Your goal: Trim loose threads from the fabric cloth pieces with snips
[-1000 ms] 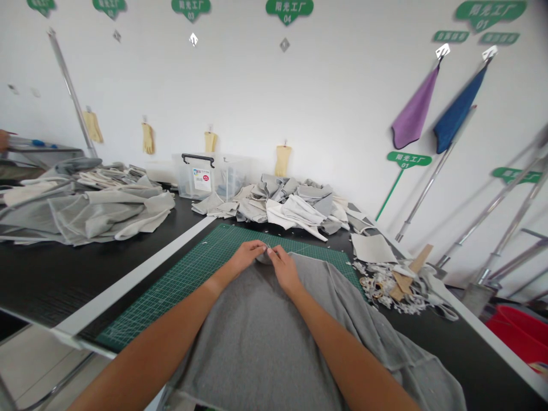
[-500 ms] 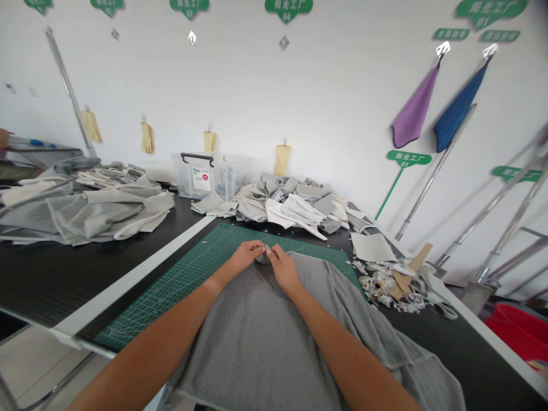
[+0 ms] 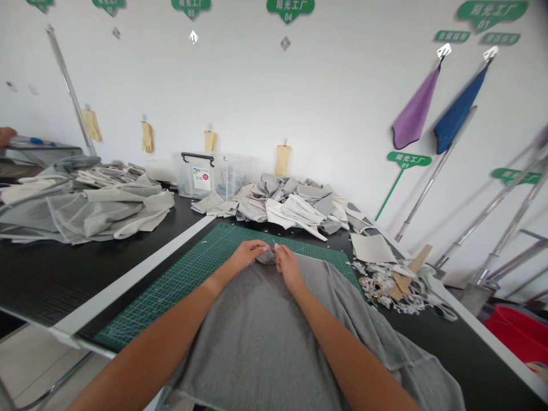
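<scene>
A large grey cloth (image 3: 265, 337) lies spread over the green cutting mat (image 3: 188, 274) on the black table and hangs towards me. My left hand (image 3: 247, 254) and my right hand (image 3: 286, 266) meet at the cloth's far edge. Both pinch a small raised fold of the grey cloth between their fingertips, close together. My forearms stretch over the cloth.
A heap of grey and white fabric pieces (image 3: 286, 205) lies beyond the mat, and a bigger pile (image 3: 89, 205) sits at the left. A clear plastic box (image 3: 201, 174) stands by the wall. Scraps and a cardboard strip (image 3: 398, 279) lie at the right. A red tub (image 3: 518, 334) stands on the floor.
My hands have drawn slightly apart and lifted the pinched fold of the grey cloth a little. Otherwise nothing has moved.
</scene>
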### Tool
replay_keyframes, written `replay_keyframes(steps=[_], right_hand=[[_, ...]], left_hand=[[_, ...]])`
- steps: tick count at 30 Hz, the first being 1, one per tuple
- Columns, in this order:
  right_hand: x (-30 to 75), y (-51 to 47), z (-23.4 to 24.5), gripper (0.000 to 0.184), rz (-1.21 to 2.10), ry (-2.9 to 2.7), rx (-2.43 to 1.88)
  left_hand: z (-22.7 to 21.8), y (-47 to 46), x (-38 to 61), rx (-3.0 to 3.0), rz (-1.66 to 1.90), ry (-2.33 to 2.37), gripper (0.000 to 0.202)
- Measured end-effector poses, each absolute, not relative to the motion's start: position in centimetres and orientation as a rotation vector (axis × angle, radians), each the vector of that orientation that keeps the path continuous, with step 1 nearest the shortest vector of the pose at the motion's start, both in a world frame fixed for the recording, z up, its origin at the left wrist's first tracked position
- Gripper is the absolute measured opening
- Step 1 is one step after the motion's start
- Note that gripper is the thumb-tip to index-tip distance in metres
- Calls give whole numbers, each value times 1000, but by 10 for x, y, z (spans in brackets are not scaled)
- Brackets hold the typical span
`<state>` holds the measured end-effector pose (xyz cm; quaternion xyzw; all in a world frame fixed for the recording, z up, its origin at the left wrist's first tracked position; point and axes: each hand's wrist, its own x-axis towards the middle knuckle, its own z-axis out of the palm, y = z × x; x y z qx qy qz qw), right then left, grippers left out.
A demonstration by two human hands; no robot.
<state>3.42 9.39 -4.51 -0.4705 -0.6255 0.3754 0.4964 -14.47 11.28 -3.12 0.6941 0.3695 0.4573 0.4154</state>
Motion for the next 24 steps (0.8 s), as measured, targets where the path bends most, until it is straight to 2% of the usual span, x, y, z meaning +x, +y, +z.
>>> replay_keyframes(steps=[4,10,14,19,24], right_hand=[[35,93,-43,41,982,-1504,-1118],[38,96,-44,32,688,-1681,-1179],[38,96,-44,29,830,-1594,-1183],[36,95,-40,27,1146,-1275,-1081],[42,99,-21,30,1201,-1169,-1008]], left_hand=[[-29,110,-144,1742,1137,910,32],[-28,112,-145,1742,1184,974,33],[-25,111,-148,1831,1190,1074,38],[-15,98,-148,1858,1034,1096,48],[-6,94,-149,1844,872,1005,50]])
